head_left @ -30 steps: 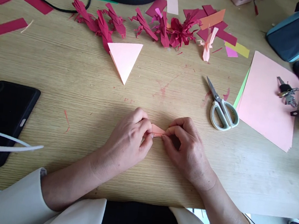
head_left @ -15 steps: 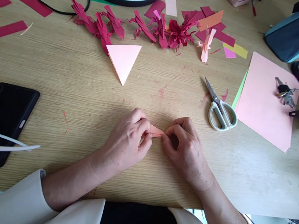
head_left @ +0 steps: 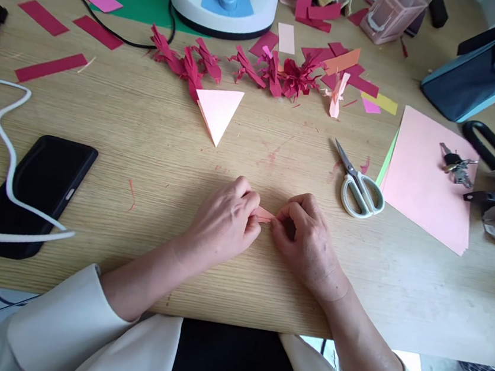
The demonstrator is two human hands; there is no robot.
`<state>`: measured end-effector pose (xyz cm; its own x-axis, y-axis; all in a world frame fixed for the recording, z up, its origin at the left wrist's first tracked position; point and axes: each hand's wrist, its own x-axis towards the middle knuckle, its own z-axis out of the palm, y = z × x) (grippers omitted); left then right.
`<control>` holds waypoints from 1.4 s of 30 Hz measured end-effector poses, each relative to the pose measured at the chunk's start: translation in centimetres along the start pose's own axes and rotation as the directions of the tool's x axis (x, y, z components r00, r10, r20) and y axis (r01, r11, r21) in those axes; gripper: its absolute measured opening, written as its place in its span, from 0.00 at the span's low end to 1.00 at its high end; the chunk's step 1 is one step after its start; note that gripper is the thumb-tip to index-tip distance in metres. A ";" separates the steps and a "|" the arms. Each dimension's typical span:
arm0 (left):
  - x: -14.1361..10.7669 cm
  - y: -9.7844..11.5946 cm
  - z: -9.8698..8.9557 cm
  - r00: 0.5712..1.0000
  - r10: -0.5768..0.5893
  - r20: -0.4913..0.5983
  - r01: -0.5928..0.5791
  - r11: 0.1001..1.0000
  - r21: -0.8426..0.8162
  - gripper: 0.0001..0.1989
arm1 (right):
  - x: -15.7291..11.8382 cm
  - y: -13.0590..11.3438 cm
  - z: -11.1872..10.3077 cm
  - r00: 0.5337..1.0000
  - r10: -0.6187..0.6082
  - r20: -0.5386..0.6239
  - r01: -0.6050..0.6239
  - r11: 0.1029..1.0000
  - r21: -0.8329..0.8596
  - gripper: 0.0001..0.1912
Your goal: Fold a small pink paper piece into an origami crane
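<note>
Between my two hands is a small folded piece of salmon-pink paper (head_left: 264,215), held just above the table near its front edge. My left hand (head_left: 228,222) pinches its left end, and the fingertips of my right hand (head_left: 308,240) pinch its right tip. Most of the paper is covered by my fingers. A pale pink folded triangle (head_left: 220,114) lies beyond my left hand. Scissors (head_left: 361,189) with pale handles rest slightly open beyond my right hand, blades pointing away.
Crimson folded paper pieces (head_left: 191,69) form a row at the back, before a white device (head_left: 219,18). A black phone (head_left: 35,185) with a white cable lies left. Pink sheets (head_left: 429,194) bearing keys (head_left: 457,166) lie right, near a blue-grey case (head_left: 479,75).
The view has shifted, showing more of the table's far and left sides. My left hand has come closer to my right hand, and less of the salmon-pink paper shows between them.
</note>
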<state>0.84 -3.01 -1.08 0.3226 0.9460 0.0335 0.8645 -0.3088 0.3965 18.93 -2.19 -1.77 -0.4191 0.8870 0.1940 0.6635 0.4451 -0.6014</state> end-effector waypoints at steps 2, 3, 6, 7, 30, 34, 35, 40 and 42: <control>0.0 0.0 0.0 1.000 0.009 -0.004 -0.009 1.000 0.023 0.02 | 0.0 0.0 0.0 1.000 -0.014 0.001 0.014 1.000 -0.027 0.06; 0.0 0.0 0.1 1.000 0.015 -0.010 -0.015 0.999 0.029 0.02 | 0.0 0.1 0.0 1.000 -0.027 0.003 0.027 0.999 -0.041 0.06; -0.1 0.0 0.2 0.999 0.032 -0.032 -0.031 0.999 0.033 0.02 | -0.2 0.1 -0.1 0.998 -0.056 0.009 0.057 0.996 -0.065 0.04; -0.1 -0.1 0.2 0.999 0.037 -0.036 -0.036 0.999 0.034 0.02 | -0.2 0.1 -0.1 0.998 -0.059 0.008 0.060 0.996 -0.065 0.04; -0.2 -0.3 0.5 0.997 0.059 -0.051 -0.057 0.997 0.043 0.02 | -0.1 -0.3 0.6 1.000 -0.003 -0.004 0.002 0.996 -0.088 0.05; -0.2 -0.3 0.4 0.996 0.065 -0.063 -0.063 0.997 0.040 0.02 | -0.3 0.3 0.3 1.000 -0.030 -0.008 0.029 0.997 -0.078 0.07; -0.2 -0.3 0.4 0.996 0.064 -0.062 -0.062 0.997 0.039 0.02 | -0.3 0.4 0.2 0.999 -0.032 -0.013 0.030 0.997 -0.077 0.08; -0.3 -0.1 0.3 0.997 0.065 -0.049 -0.063 0.998 0.030 0.03 | 0.0 -0.6 -0.5 0.988 -0.054 -0.144 0.040 0.995 -0.095 0.11; -0.4 -0.1 0.3 0.997 0.060 -0.054 -0.060 0.998 0.006 0.04 | 0.1 -1.4 -0.5 0.979 -0.163 -0.119 0.152 0.983 -0.098 0.11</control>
<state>0.74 -3.34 -1.41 0.3523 0.9298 0.1069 0.8461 -0.3653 0.3882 18.29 -2.62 -0.54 -0.4453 0.8106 0.3802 0.6496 0.5848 -0.4859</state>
